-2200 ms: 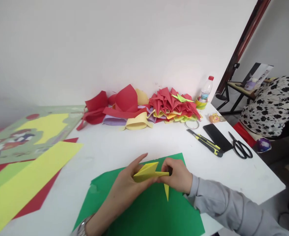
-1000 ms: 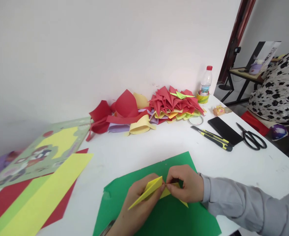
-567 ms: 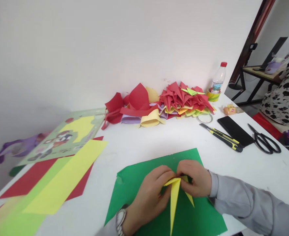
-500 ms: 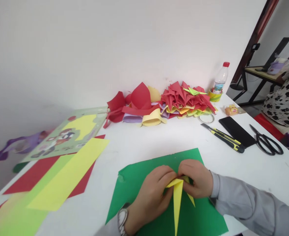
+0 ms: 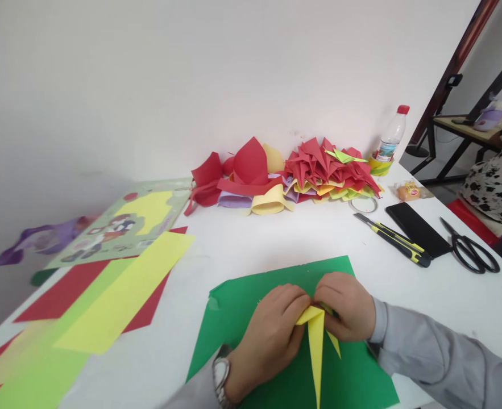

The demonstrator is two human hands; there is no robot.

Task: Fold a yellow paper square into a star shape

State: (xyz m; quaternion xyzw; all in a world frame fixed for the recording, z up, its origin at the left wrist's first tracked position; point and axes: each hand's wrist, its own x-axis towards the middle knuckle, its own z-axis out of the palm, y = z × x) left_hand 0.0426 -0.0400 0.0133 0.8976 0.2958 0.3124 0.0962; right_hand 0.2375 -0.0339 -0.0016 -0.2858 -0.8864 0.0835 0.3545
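Observation:
A folded yellow paper piece [image 5: 316, 346] with long points hangs toward me above a green sheet [image 5: 237, 318] on the white table [image 5: 276, 238]. My left hand [image 5: 272, 335], with a watch on the wrist, pinches the top of the yellow piece from the left. From the right, my right hand [image 5: 347, 307], in a grey sleeve, pinches the same top. Both hands are closed on the fold, fingertips nearly touching.
Folded red, yellow and purple paper shapes [image 5: 302, 173] are heaped against the wall. A bottle [image 5: 391, 136], tape ring [image 5: 362, 203], utility knife [image 5: 398, 238], black phone [image 5: 419, 230] and scissors [image 5: 470, 253] lie at right. Yellow and red sheets [image 5: 106, 289] lie at left. A person in a patterned top [image 5: 498, 182] sits far right.
The yellow piece has been turned from lying sideways to pointing its long tip toward me. Both hands have stayed pinched on its top. The view has shifted slightly left.

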